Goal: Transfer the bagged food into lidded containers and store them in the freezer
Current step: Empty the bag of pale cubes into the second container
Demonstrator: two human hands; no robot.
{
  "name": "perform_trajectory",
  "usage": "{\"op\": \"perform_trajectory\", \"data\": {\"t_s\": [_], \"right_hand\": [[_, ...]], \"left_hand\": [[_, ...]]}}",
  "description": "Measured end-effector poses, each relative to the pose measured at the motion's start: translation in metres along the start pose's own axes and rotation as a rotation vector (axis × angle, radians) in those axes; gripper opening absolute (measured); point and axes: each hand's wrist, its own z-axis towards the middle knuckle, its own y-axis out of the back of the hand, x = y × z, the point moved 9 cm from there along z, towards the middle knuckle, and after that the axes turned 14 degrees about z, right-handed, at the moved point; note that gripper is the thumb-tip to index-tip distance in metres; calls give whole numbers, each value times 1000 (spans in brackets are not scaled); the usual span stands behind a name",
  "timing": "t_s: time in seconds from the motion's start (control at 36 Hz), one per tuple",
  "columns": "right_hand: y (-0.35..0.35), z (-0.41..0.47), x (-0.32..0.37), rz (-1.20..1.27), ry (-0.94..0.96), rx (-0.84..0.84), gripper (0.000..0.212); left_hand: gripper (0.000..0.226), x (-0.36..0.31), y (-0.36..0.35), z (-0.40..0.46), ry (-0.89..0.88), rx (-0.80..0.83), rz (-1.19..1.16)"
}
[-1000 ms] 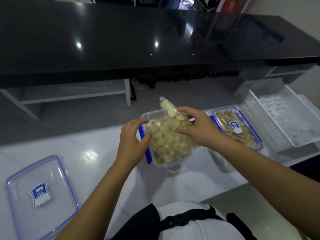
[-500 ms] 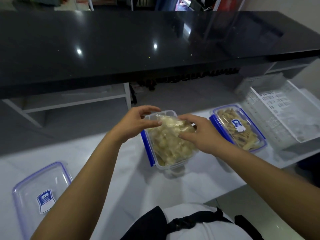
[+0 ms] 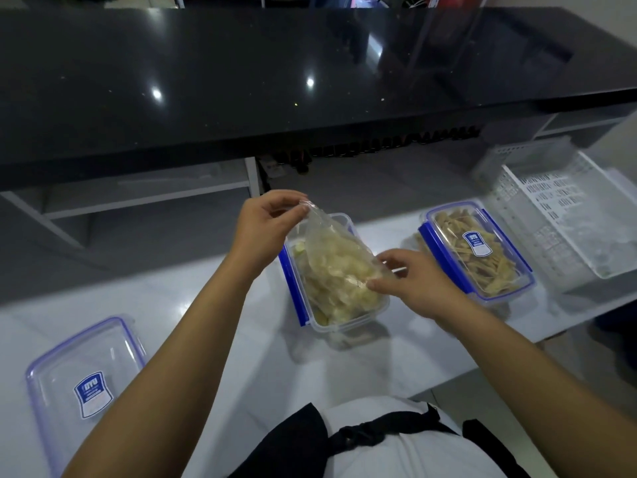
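Over the open container [image 3: 339, 317] on the white table [image 3: 241, 343], the left hand [image 3: 265, 224] pinches the clear bag's [image 3: 336, 260] top corner while the right hand [image 3: 412, 282] grips its lower edge, pale food slices inside.

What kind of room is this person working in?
Probably a home kitchen: a long glossy black stone counter, a white worktop, and clear plastic food containers with blue clips.
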Motion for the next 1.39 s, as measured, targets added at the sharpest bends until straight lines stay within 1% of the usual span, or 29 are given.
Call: {"op": "perform_trajectory", "data": {"t_s": [0.08,0.14,0.19,0.25,0.31,0.36,0.44,0.53,0.58,0.67,0.72,0.81,0.83,0.86,0.92,0.94,0.97,1.06,1.14,1.19,1.22,1.25,1.31,1.36,1.39], "right_hand": [[4,-6,-12,45,-1,-54,14],[7,-8,-19,147,-24,-86,7],[11,-9,-24,269,-61,-106,9],[17,-10,-26,296,-43,-145,16],[24,-10,-23,298,-5,-196,19],[31,-12,-11,340,63,-246,19],[43,-17,22,405,220,-293,23],[48,-23,56,484,314,-241,22],[47,-24,67,555,309,-175,17],[46,-21,72,548,313,-170,11],[40,-15,65,485,282,-176,11],[33,-6,41,462,196,-197,8],[35,-5,33,452,188,-231,14],[38,-6,26,453,182,-262,25],[41,-9,10,523,148,-299,44],[40,-11,0,563,122,-299,48],[38,-13,-9,594,92,-292,47],[31,-15,-36,699,-45,-238,37],[21,-10,-43,828,-201,-119,39],[15,-6,-39,845,-247,-49,33],[14,-3,-35,821,-235,-41,28],[15,0,-30,784,-208,-43,22],[16,2,-24,725,-155,-67,11],[17,2,-21,699,-128,-91,11],[18,2,-20,684,-115,-99,11]], "left_hand": [[14,3,-2,-3,17,1,-17],[15,4,-4,-6,22,2,-18],[16,5,-5,-7,27,-2,-25],[17,5,-4,-8,33,-9,-26],[17,3,-3,-8,33,-13,-15],[16,-2,-1,-8,29,-25,-45],[17,-13,5,-7,4,-60,-127],[16,-23,7,-5,-30,-61,-154],[16,-27,9,-4,-34,-70,-185],[15,-28,9,-2,-12,-75,-209],[14,-26,5,-1,28,-53,-203],[14,-19,-2,-4,65,-28,-172],[14,-16,-4,-5,69,-16,-158],[16,-14,-6,-7,72,0,-149],[21,-7,-10,-10,81,41,-158],[24,-4,-12,-12,81,63,-165],[28,-1,-14,-13,78,88,-161],[34,9,-23,-18,73,174,-114],[48,12,-34,-20,101,254,-121],[53,8,-40,-18,103,294,-135],[55,6,-42,-17,99,305,-131],[53,4,-43,-15,97,306,-123],[38,1,-42,-12,97,280,-104],[20,0,-36,-9,102,209,-86],[17,1,-32,-7,108,169,-79]]}}
